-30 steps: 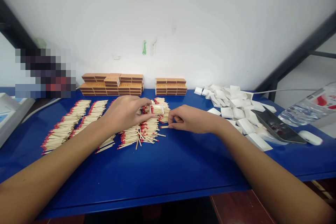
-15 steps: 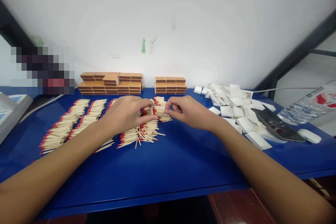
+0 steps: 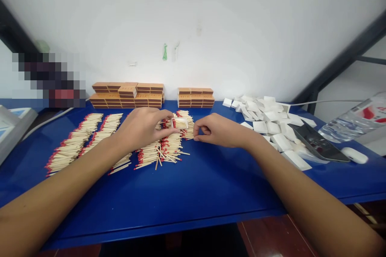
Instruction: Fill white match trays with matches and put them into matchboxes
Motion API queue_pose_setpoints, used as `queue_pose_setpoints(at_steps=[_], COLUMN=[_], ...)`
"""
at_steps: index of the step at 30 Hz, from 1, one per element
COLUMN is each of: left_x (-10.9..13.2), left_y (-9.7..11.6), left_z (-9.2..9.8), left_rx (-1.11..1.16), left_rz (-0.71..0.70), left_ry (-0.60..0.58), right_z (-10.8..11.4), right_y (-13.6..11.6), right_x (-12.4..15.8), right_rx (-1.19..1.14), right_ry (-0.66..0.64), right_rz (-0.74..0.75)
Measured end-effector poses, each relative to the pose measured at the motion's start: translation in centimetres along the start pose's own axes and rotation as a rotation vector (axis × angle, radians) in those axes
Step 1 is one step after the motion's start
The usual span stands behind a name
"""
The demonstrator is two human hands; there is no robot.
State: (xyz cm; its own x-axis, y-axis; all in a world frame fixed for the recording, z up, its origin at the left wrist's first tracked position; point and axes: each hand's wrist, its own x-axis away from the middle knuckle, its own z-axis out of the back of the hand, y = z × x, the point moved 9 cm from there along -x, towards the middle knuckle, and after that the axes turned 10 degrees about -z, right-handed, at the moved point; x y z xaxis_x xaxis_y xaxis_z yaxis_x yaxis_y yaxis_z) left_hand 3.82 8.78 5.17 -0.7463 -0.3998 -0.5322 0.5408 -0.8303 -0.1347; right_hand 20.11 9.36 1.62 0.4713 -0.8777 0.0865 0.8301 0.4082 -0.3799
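My left hand (image 3: 144,126) grips a small white matchbox tray (image 3: 183,119) between thumb and fingers, above the match piles. Several matches (image 3: 180,123) lie inside the tray. Just to its right, my right hand (image 3: 215,130) is curled, thumb and fingertips drawn together beside the edge of the rightmost matches (image 3: 189,130). Whether anything is pinched in those fingertips, I cannot tell. Red-tipped matches (image 3: 170,148) are heaped below the tray, with a few lying crossed at the near end. My left hand and forearm partly cover the middle rows.
Long rows of matches (image 3: 74,144) spread over the left of the blue table (image 3: 193,192). Orange-brown matchboxes (image 3: 126,95) are stacked along the wall. At right are a heap of white trays (image 3: 268,116), a phone (image 3: 319,142), a white mouse (image 3: 355,155) and a plastic bottle (image 3: 356,118).
My right hand has drawn back slightly to the right, away from the tray. The tray in my left hand now shows its open top with matches inside.
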Motion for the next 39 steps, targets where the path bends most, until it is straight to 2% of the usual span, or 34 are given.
queue_pose_setpoints(at_steps=[9, 19, 28, 33, 39], left_x=[0.0, 0.0, 0.0, 0.1, 0.1], left_y=[0.1, 0.3, 0.3, 0.3, 0.6], left_z=[-0.1, 0.1, 0.0, -0.1, 0.0], left_rx=[-0.028, -0.013, -0.029, -0.018, -0.007], left_rz=[-0.003, -0.023, -0.020, -0.029, -0.049], left_ry=[-0.014, 0.001, -0.007, -0.002, 0.008], right_z=[-0.4, 0.0, -0.8, 0.0, 2.0], right_y=[-0.2, -0.1, 0.3, 0.1, -0.6], right_x=[0.4, 0.5, 0.5, 0.4, 0.5], right_rx=[-0.001, 0.004, 0.000, -0.062, -0.153], right_ry=[-0.083, -0.084, -0.123, -0.068, 0.158], right_rz=[-0.041, -0.035, -0.054, -0.031, 0.017])
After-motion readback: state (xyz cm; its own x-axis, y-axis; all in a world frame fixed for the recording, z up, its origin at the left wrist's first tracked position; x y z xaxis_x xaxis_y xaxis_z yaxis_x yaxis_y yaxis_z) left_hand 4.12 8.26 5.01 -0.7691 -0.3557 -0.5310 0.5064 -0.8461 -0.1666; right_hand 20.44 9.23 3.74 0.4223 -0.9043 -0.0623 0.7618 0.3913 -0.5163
